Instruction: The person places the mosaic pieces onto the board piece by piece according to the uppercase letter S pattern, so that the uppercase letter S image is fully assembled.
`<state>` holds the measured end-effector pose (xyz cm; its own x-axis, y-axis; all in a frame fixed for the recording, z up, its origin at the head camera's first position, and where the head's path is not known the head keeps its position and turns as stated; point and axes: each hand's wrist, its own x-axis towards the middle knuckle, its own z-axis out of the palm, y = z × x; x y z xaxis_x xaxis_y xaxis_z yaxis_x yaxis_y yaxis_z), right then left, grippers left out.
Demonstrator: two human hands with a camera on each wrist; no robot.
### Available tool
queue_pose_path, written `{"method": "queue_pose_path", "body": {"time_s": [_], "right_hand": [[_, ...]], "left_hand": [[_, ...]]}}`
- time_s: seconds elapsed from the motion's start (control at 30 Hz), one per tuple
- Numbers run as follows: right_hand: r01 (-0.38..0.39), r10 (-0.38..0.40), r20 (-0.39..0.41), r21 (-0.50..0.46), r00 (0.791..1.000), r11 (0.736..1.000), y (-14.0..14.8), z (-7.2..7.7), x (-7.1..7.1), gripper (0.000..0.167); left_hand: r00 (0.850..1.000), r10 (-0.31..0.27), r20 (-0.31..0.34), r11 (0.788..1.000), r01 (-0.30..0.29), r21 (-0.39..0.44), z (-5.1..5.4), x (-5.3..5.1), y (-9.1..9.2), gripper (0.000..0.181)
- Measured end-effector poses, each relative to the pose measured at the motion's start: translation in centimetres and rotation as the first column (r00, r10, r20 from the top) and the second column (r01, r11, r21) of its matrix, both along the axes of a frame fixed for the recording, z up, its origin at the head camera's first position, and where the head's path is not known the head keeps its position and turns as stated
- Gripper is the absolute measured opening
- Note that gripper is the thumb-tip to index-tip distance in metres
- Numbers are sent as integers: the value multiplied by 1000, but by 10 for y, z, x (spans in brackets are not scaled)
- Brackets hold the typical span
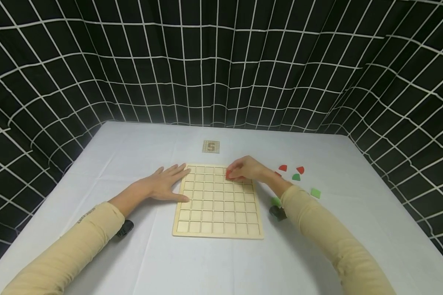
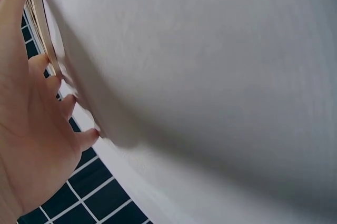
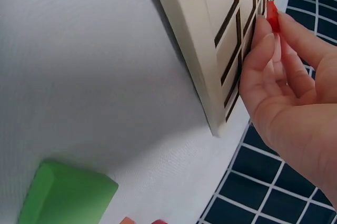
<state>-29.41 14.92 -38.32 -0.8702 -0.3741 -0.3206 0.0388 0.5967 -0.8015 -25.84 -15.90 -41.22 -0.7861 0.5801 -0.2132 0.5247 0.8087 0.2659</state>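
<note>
- Beige sleeves [image 1: 326, 229] nearest the camera, reaching in from the lower corners over a white-covered table [image 1: 184, 266].
- Ahead, a broad strip of white cloth before the near edge of a pale wooden grid board [image 1: 207, 215]; more cloth spreading past its left and right edges, ample room either side.
- Beneath the left cuff, a dark object [image 1: 124, 228]; another beneath the right, beside a partly hidden green piece [image 1: 276, 201].
- Left hand [image 1: 165, 183] grasping nothing, fingers straight and spread, thumb across the board's left edge, forefinger at the far left corner.
- Right hand [image 1: 248, 169] pinching a red piece [image 1: 229, 173] between thumb and fingertips, at the far right part of the board; impossible to tell whether piece and board in contact.
- Right of the board, apart from its edge: a light green piece [image 1: 315, 193], a dark green piece [image 1: 296, 177] and three scattered red pieces [image 1: 282, 168], one partly hidden by the wrist.
- Beyond the board's far edge, near but apart, a small square tile [image 1: 211, 146] bearing a dark mark.
- Farthest, past the table's far edge, a black curtain [image 1: 221, 70] lined in a white grid, rising behind and along both sides.
</note>
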Motion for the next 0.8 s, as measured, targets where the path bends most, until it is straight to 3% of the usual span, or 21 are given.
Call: {"method": "queue_pose_path", "body": {"time_s": [0.37,0.8], "right_hand": [[52,-52,0,34,999,998,-5,-5,1,20],[58,-57,-14,59,998,997,-4,-6,4,20]], "left_hand": [[1000,-25,-4,999,25,29,1,0,-4,101],[999,-26,-19,999,27,37,-3,0,-6,100]]}}
